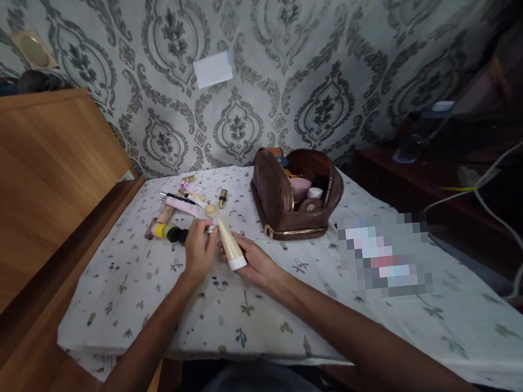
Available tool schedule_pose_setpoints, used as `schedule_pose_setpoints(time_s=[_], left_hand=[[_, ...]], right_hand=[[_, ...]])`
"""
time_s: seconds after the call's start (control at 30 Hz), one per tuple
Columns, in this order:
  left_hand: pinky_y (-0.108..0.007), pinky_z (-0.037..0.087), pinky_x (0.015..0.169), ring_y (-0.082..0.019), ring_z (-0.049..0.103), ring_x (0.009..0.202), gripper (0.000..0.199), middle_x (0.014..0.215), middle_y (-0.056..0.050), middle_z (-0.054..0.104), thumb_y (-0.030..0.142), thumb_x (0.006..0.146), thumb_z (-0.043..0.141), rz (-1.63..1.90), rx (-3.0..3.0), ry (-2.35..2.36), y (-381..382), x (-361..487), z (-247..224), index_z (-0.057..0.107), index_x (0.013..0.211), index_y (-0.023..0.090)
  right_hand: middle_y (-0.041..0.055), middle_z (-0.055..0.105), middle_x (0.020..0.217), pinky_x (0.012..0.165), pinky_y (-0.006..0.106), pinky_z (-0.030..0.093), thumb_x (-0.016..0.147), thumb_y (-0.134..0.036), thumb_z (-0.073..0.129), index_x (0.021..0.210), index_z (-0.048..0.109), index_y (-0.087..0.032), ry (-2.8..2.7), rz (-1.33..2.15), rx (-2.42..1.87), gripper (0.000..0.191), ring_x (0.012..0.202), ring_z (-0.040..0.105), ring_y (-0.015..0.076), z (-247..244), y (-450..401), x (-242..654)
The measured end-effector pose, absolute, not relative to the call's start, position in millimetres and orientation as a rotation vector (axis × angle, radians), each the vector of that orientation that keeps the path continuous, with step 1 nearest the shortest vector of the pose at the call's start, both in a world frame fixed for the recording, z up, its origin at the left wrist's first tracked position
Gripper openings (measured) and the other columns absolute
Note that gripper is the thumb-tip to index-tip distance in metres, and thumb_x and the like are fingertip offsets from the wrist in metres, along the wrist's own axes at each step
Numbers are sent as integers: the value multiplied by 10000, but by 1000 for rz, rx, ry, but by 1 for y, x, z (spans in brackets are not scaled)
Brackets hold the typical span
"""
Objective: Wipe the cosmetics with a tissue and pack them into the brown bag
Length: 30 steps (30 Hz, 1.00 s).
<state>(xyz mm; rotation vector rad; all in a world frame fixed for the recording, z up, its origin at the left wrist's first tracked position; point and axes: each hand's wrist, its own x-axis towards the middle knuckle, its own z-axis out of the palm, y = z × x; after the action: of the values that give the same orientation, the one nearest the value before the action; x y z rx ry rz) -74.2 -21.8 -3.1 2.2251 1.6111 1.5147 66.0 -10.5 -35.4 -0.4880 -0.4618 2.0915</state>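
My right hand is wrapped round a cream-coloured squeeze tube. The tube is tilted, its wide flat white end towards me and its narrow end pointing away. Close by that narrow end, my left hand is closed, fingertips pinched on a small white piece that could be a cap; its shape is too small to make out. Just beyond the fingers lies a small round pot with a yellowish top. A black and gold lipstick-like tube stands to its right.
Pens and a pink tube lie left of the pot, near a yellow-banded bottle. An open brown leather bag holds jars and other items. A blurred-out object is on the patterned cloth. A wooden panel borders the left.
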Motion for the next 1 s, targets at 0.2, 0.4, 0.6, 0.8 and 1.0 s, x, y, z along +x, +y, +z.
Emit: schedule_pose_setpoints(time_s=[0.2, 0.4, 0.6, 0.8, 1.0], left_hand=[[-313, 472, 816, -184, 570, 916, 100, 949, -35, 570, 166, 941, 495, 1444, 2283, 1304, -58, -49, -16, 548, 1015, 207], [-332, 489, 893, -194, 559, 1010, 227, 1066, -71, 560, 96, 927, 466, 1303, 2599, 1141, -58, -54, -6, 583, 1091, 201], [-348, 503, 903, -199, 569, 993, 204, 1014, -55, 540, 120, 916, 492, 1555, 2438, 1375, -24, -59, 16, 616, 1060, 194], [-350, 533, 851, -202, 581, 950, 217, 980, -51, 562, 148, 928, 493, 1340, 2466, 1203, -53, -44, 3, 619, 1088, 222], [-359, 534, 837, -220, 590, 952, 238, 981, -56, 582, 152, 940, 480, 1254, 2544, 1072, -67, -46, -4, 622, 1092, 268]], right_hand=[[13, 665, 659, 528, 225, 514, 973, -354, 504, 925, 674, -147, -315, 2109, -619, 272, 576, 610, 136, -33, -2, 68], [-11, 653, 672, 566, 218, 474, 807, -507, 717, 874, 670, -163, -530, 1935, -694, 354, 622, 593, 130, -40, -12, 68], [-34, 590, 571, 464, 224, 402, 770, -540, 743, 770, 637, -168, -648, 1941, -695, 387, 500, 518, 109, -32, -23, 61], [3, 691, 723, 564, 224, 510, 899, -537, 606, 902, 665, -170, -325, 2161, -536, 372, 623, 632, 132, -22, -14, 75], [-4, 651, 627, 506, 210, 501, 900, -574, 586, 888, 668, -157, -422, 2176, -576, 426, 543, 604, 124, -25, -10, 79]])
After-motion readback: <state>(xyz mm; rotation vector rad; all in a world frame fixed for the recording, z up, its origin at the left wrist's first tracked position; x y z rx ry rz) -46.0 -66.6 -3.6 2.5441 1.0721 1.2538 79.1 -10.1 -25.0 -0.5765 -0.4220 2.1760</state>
